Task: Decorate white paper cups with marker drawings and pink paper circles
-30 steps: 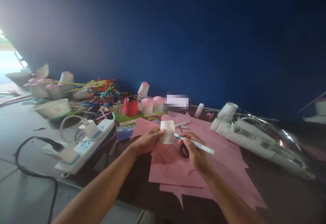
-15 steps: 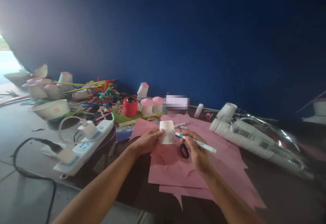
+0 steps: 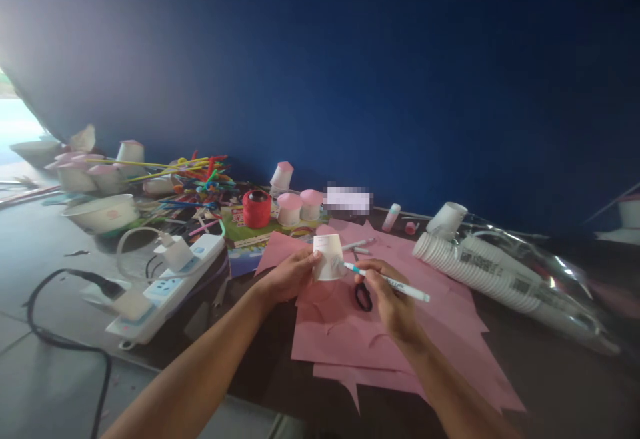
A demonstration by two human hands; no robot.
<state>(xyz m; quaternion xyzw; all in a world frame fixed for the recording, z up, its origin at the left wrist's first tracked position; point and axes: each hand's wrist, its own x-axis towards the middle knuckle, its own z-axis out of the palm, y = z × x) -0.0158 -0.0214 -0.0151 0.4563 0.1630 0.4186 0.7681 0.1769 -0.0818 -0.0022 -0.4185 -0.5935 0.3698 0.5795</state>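
A white paper cup (image 3: 327, 252) is gripped at its left side by my left hand (image 3: 290, 275), above the pink paper. Faint drawn lines show on the cup's lower right side. My right hand (image 3: 393, 299) is closed around a white marker pen (image 3: 404, 288) with a teal band, held like a writing tool. The marker's tip is at the cup's right side; whether it touches is too small to tell. Under the hands lie pink paper sheets (image 3: 345, 342), with a dark scissor handle (image 3: 363, 298) just left of my right hand.
Sleeved paper cups (image 3: 480, 269) lie at the right. Behind stand pink-topped cups (image 3: 289, 209), a red roll (image 3: 257, 210) and a glue stick (image 3: 391, 217). To the left are a power strip (image 3: 173, 296) with plugs, a white bowl (image 3: 100, 214) and colourful pipe cleaners (image 3: 207, 176).
The marker's tip has shifted slightly down and right along the cup, and more drawn lines show there. Both hands keep their hold.
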